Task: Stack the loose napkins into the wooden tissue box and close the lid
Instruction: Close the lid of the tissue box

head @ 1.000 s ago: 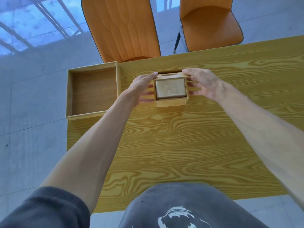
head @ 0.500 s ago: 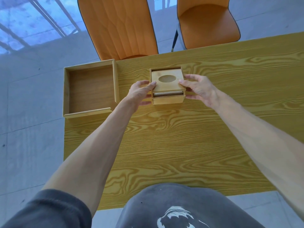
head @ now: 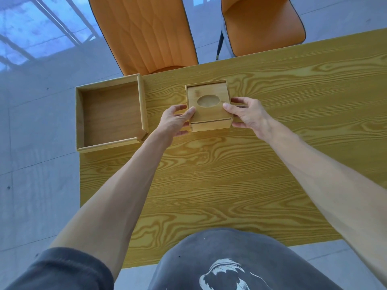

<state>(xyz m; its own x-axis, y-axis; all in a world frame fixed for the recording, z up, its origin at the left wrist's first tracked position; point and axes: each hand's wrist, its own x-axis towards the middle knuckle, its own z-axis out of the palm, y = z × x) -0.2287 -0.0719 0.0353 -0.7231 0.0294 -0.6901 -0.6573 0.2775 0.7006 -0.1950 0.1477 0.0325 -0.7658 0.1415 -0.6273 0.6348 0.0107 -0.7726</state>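
Observation:
The small wooden tissue box (head: 211, 126) stands on the yellow wooden table (head: 209, 174). Its lid (head: 209, 110), with an oval opening, lies flat on top with only a thin gap at the front edge. My left hand (head: 174, 121) holds the lid's left side with its thumb on the lid's edge. My right hand (head: 248, 114) grips the right side the same way. A pale napkin surface shows through the oval hole (head: 208, 100). No loose napkins lie on the table.
An empty shallow wooden tray (head: 111, 114) sits at the table's left end, overhanging the edge. Two orange chairs (head: 146, 32) (head: 261, 24) stand behind the table. Grey floor lies to the left.
The lid stood tipped up with the napkins exposed one second ago. It has come down over the box and now lies nearly flat, with both hands following it to the near edge.

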